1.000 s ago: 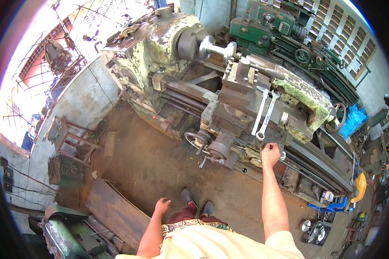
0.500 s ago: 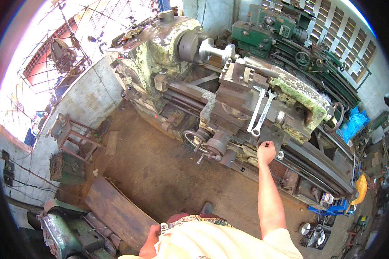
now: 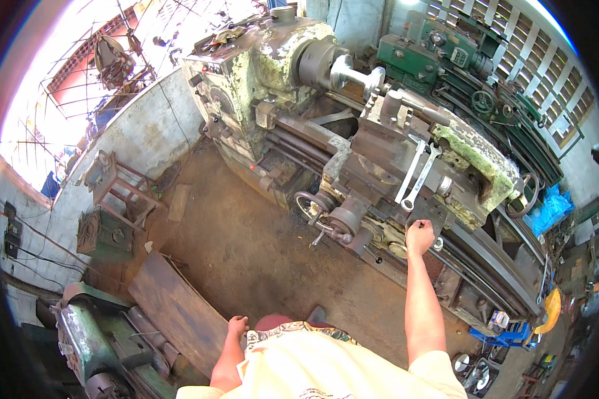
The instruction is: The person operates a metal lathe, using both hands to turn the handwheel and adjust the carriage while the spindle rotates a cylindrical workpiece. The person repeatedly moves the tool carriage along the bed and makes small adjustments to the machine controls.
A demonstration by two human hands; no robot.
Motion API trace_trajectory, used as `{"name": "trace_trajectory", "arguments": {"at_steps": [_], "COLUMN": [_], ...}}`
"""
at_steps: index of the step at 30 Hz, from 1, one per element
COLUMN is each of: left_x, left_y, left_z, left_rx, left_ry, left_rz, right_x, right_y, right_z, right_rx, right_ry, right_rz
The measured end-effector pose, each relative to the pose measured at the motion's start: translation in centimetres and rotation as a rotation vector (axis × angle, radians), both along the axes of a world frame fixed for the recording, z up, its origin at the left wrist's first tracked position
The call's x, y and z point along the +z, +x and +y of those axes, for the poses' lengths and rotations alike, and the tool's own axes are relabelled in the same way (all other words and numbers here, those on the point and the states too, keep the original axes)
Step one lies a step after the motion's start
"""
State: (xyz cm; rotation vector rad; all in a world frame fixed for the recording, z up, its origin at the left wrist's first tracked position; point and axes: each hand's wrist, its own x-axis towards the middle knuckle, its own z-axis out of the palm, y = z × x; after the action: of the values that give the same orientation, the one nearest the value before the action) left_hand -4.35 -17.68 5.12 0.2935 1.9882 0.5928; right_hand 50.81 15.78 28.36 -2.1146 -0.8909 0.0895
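Note:
My right hand (image 3: 420, 237), arm stretched out, is closed at the front of the big worn lathe's carriage (image 3: 379, 143). Whatever its fingers grip, if anything, is hidden. Just beyond it, a combination wrench (image 3: 422, 178) lies on the carriage, ring end toward the hand. A second wrench (image 3: 411, 169) rests beside it. Down by my waist hangs my left hand (image 3: 238, 326), its fingers curled with nothing seen in them. A shiny metal workpiece (image 3: 357, 76) sticks out from the lathe's chuck (image 3: 318, 64).
A handwheel (image 3: 313, 207) juts from the lathe's front. Behind stands a green lathe (image 3: 439, 50). A wooden board (image 3: 176, 309) and a green machine (image 3: 90, 332) are at lower left, a small stand (image 3: 123, 189) by the wall. Blue plastic (image 3: 551, 209) lies at right.
The view has shifted, so the lathe sits farther right and slightly lower. My left hand has come up into fuller sight beside my waist. My right hand stays by the carriage front.

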Motion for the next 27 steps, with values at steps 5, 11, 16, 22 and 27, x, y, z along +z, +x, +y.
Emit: {"name": "trace_trajectory", "arguments": {"at_steps": [5,11,16,22,27], "left_x": [-2.1,-2.2,-1.3,-1.1,-3.6], "left_y": [-1.7,-2.9,-3.3,-4.9,-6.2], "left_z": [-3.0,-1.8,2.0,4.8,5.1], "left_rx": [-0.088,0.003,0.0,-0.034,-0.137], "left_ry": [-0.164,-0.054,-0.019,-0.065,-0.018], "left_rz": [0.053,0.021,0.009,-0.081,-0.071], "right_x": [-0.3,-0.5,-0.2,-0.3,-0.7], "right_y": [0.0,0.0,-0.3,-0.6,-0.4], "right_z": [0.2,0.2,0.3,0.4,0.5], "right_rx": [-0.001,-0.02,-0.035,-0.085,-0.081], "right_ry": [0.026,0.048,0.015,0.007,0.02], "right_rz": [-0.019,-0.022,-0.038,-0.067,-0.09]}}
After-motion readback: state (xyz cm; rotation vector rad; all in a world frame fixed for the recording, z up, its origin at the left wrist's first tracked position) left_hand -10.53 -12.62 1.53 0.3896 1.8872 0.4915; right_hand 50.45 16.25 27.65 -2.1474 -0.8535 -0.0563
